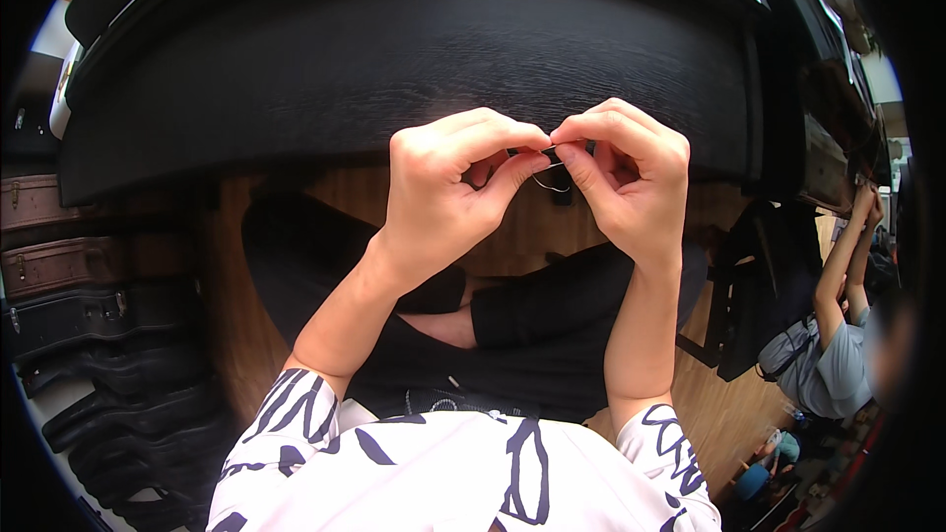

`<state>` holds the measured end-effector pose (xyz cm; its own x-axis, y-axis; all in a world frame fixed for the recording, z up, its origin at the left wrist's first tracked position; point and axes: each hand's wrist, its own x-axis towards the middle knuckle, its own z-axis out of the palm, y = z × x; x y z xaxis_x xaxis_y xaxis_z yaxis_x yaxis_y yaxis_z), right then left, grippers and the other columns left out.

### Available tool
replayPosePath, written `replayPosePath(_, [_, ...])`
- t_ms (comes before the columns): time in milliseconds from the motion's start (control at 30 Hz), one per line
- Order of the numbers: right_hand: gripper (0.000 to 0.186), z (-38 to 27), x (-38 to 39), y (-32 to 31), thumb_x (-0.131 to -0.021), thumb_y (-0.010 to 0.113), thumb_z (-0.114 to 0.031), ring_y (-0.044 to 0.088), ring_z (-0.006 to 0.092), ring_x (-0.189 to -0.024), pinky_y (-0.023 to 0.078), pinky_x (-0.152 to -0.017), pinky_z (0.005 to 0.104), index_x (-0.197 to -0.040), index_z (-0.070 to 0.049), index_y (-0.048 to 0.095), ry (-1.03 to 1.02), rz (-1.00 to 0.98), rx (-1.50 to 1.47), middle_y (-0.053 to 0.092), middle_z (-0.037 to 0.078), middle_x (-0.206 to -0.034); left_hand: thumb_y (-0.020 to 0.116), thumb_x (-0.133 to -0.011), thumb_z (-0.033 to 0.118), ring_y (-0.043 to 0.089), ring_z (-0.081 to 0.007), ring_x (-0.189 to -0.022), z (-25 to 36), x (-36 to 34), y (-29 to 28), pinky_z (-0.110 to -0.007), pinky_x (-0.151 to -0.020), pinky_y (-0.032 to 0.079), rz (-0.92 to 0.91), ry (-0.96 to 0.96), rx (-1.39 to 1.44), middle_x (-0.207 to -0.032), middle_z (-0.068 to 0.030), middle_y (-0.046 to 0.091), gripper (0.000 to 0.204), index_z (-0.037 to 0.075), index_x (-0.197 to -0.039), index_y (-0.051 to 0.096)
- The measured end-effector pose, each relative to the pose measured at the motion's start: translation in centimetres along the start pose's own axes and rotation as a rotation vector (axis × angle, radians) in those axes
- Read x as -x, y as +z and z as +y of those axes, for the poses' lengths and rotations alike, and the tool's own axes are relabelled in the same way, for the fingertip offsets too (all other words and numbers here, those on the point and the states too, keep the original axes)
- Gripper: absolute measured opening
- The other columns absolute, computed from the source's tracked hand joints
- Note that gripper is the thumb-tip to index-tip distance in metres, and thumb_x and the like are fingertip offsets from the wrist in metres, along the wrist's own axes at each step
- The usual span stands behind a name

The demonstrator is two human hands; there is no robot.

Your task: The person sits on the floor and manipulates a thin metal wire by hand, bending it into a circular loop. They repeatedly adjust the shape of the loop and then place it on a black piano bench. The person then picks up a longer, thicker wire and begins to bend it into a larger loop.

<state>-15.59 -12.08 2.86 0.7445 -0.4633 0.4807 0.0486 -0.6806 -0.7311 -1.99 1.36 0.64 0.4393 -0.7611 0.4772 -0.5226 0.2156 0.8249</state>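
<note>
The person sits cross-legged on a wooden floor (pixel 505 224), both hands raised in front of the near edge of a black table (pixel 414 59). The left hand (pixel 448 172) and the right hand (pixel 636 172) meet almost tip to tip, with only a narrow gap between them. A thin pale strand (pixel 554 188) lies at that gap: part of it spans from one set of fingertips to the other, and a slack loop droops just below the tips, clear of the palms. Whether it is thread or fine wire cannot be told, and its ends are too small to make out.

On the left hand, the thumb and forefinger are pinched together on the strand; the other fingers curl in behind them. The right hand mirrors this, its thumb and forefinger closed on the strand, with a hollow between the bent fingers and the palm. Neither hand rests on the table.

The person wears a white shirt (pixel 414 478) with dark brush-like marks, and dark trousers (pixel 562 320). At the left, a brown case (pixel 59 266) with metal latches stands above a black case (pixel 64 318), with more dark cases below. At the far right, a co-worker (pixel 838 369) in a grey-blue top has both arms raised toward a dark piece of furniture, hands close together.
</note>
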Motion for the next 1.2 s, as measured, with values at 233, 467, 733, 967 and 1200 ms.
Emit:
replayPosePath(233, [0.014, 0.7, 0.1, 0.0, -0.076, 0.078, 0.005, 0.039, 0.0032, -0.049, 0.025, -0.046, 0.0216, -0.087, -0.005, 0.075, 0.028, 0.084, -0.123, 0.06, -0.002, -0.067, 0.074, -0.086, -0.006, 0.065, -0.0092, -0.063, 0.0, -0.2, -0.2, -0.018, -0.054, 0.051, 0.112, -0.056, 0.276, -0.089, -0.0073, 0.069, 0.011, -0.003, -0.096, 0.073])
replayPosePath(467, [0.015, 0.3, 0.0, 0.1, -0.075, 0.077, 0.006, 0.04, 0.0036, -0.049, 0.026, -0.046, 0.0218, -0.085, -0.004, 0.075, -0.023, 0.092, -0.045, 0.061, -0.001, -0.065, 0.077, -0.087, 0.0, 0.062, -0.0049, -0.061, 0.5, 0.2, -0.6, -0.016, -0.052, 0.047, -0.016, -0.191, 0.337, -0.08, -0.0038, 0.069, 0.006, -0.001, -0.093, 0.074])
replayPosePath(733, [0.013, -0.1, -0.1, -0.1, -0.075, 0.076, 0.007, 0.053, 0.006, -0.052, 0.034, -0.047, 0.019, -0.084, -0.002, 0.074, -0.04, 0.043, -0.012, 0.064, 0.002, -0.066, 0.075, -0.087, -0.004, 0.062, -0.0039, -0.065, -0.2, 0.2, -0.6, -0.015, -0.054, 0.045, -0.06, -0.152, 0.245, -0.08, -0.0027, 0.067, 0.004, -0.002, -0.09, 0.072])
replayPosePath(967, [0.009, -0.3, 0.1, -0.8, -0.077, 0.073, 0.005, 0.053, 0.0044, -0.052, 0.035, -0.048, 0.0184, -0.085, 0.0, 0.073, 0.038, -0.085, -0.099, 0.065, 0.003, -0.064, 0.072, -0.083, -0.003, 0.055, -0.0099, -0.054, 0.4, -0.3, -1.4, -0.024, -0.049, 0.042, -0.124, -0.072, 0.065, -0.072, -0.0038, 0.059, 0.01, -0.001, -0.083, 0.063])
replayPosePath(1200, [0.007, 0.2, 0.6, -1.7, -0.083, 0.071, 0.002, 0.049, 0.0008, -0.055, 0.035, -0.051, 0.0167, -0.089, 0.003, 0.073, 0.203, -0.197, -0.407, 0.064, 0.0, -0.068, 0.068, -0.084, -0.007, 0.055, -0.0169, -0.06, -0.4, -0.6, -1.1, -0.028, -0.053, 0.045, -0.181, 0.189, -0.055, -0.081, -0.0068, 0.056, 0.013, 0.0, -0.09, 0.059])
